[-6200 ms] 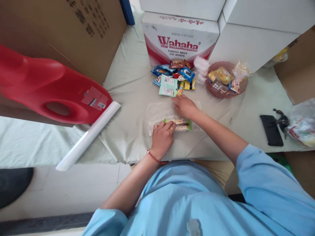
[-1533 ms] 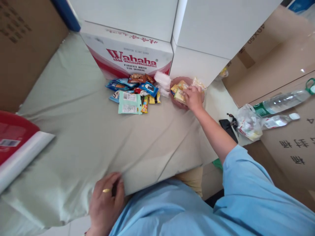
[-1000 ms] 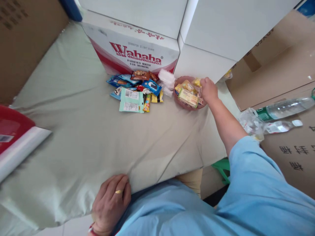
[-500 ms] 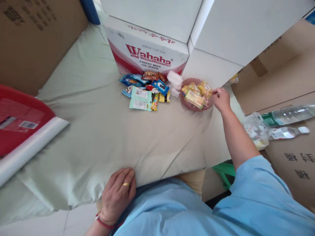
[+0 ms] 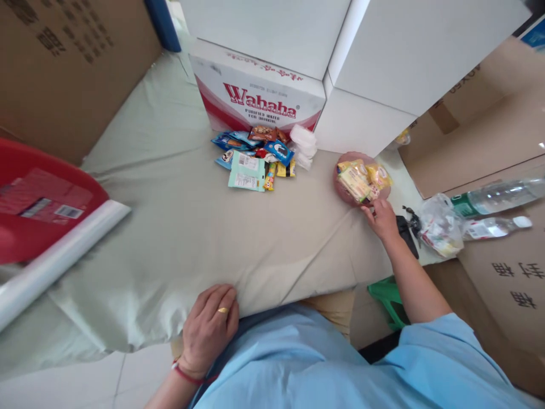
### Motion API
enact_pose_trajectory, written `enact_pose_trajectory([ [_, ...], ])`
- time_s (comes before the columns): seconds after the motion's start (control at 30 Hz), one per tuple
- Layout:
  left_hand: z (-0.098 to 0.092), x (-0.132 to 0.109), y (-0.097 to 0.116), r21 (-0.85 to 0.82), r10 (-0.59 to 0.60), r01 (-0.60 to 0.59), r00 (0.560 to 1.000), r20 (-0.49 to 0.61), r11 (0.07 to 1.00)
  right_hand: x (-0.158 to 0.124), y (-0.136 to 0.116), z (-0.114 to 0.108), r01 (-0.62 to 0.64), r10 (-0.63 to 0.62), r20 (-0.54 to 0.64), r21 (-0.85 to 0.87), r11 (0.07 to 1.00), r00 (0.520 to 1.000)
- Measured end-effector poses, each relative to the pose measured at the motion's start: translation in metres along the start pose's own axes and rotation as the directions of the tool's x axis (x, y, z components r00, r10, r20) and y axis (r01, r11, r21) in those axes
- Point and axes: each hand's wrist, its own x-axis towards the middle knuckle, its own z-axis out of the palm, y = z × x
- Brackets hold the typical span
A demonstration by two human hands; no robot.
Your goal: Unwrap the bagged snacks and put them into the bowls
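Note:
A translucent pink bowl (image 5: 355, 156) stands at the back right of the cloth-covered table, holding several small wrapped snacks (image 5: 355, 183) in yellow and cream packets. My right hand (image 5: 380, 217) is at the bowl's near right rim, thumb and fingers closed on it. The fingertips are partly hidden against the rim. Far from the snacks, my left hand (image 5: 212, 319) rests palm down on the table's front edge, a gold ring on one finger. Its fingers lie side by side on the cloth and hold nothing.
Left of the bowl lie a pile of snack packets (image 5: 247, 172) and clear plastic containers (image 5: 303, 145), before a Wahaha carton (image 5: 259, 94). A plastic bag (image 5: 440, 224), water bottles (image 5: 494, 197) and a black object (image 5: 406, 236) are right. A red item (image 5: 46, 199) and white roll (image 5: 68, 258) lie left.
The bowl has slid right and toward me, away from the plastic containers, with my right hand at its rim. The black object beside the bag now shows. My left hand stays on the table edge.

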Motion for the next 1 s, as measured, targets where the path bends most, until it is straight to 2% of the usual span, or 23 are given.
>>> enact_pose_trajectory([
  [0.17, -0.014, 0.007, -0.005, -0.214, -0.132, 0.127, 0.991, -0.011, 0.969, 0.005, 0.002, -0.001, -0.155, 0.153, -0.088, -0.022, 0.988, 0.984],
  [0.27, -0.025, 0.008, -0.017, -0.252, -0.211, 0.191, 0.976, -0.051, 0.949, 0.014, -0.024, -0.01, -0.205, 0.201, -0.221, 0.001, 0.979, 0.955],
  [0.33, -0.03, 0.006, -0.027, -0.24, -0.255, 0.234, 0.965, -0.06, 0.942, 0.022, -0.054, -0.014, -0.146, 0.15, -0.294, 0.036, 0.989, 0.944],
  [0.37, -0.031, 0.004, -0.031, -0.225, -0.279, 0.259, 0.959, -0.059, 0.939, 0.028, -0.072, -0.013, -0.086, 0.1, -0.29, 0.06, 0.994, 0.952],
  [0.47, -0.027, 0.0, -0.038, -0.164, -0.297, 0.286, 0.954, -0.045, 0.944, 0.058, -0.128, -0.001, 0.083, -0.057, -0.165, 0.149, 0.985, 0.985],
  [0.6, -0.018, 0.0, -0.036, -0.064, -0.191, 0.187, 0.979, -0.064, 0.98, 0.113, -0.183, 0.028, 0.09, -0.068, -0.109, 0.206, 0.974, 0.992],
  [0.7, -0.016, 0.001, -0.031, -0.016, -0.163, 0.163, 0.983, -0.089, 0.987, 0.148, -0.203, 0.045, 0.045, -0.041, -0.027, 0.193, 0.98, 0.999],
  [0.77, -0.017, 0.001, -0.03, -0.011, -0.161, 0.161, 0.983, -0.09, 0.987, 0.161, -0.205, 0.05, -0.017, 0.012, 0.025, 0.198, 0.98, 1.0],
  [0.83, -0.017, 0.0, -0.029, -0.012, -0.162, 0.162, 0.983, -0.091, 0.987, 0.163, -0.199, 0.05, -0.08, 0.079, 0.013, 0.244, 0.967, 0.997],
  [0.9, -0.017, -0.001, -0.031, -0.006, -0.155, 0.156, 0.983, -0.099, 0.988, 0.156, -0.187, 0.045, -0.157, 0.187, -0.036, 0.405, 0.901, 0.982],
  [0.93, -0.016, -0.001, -0.031, -0.003, -0.15, 0.15, 0.983, -0.106, 0.989, 0.148, -0.179, 0.042, -0.213, 0.271, -0.026, 0.546, 0.81, 0.962],
  [1.0, -0.017, -0.002, -0.033, -0.028, -0.15, 0.148, 0.981, -0.123, 0.989, 0.126, -0.164, 0.032, -0.319, 0.424, 0.098, 0.811, 0.49, 0.9],
])
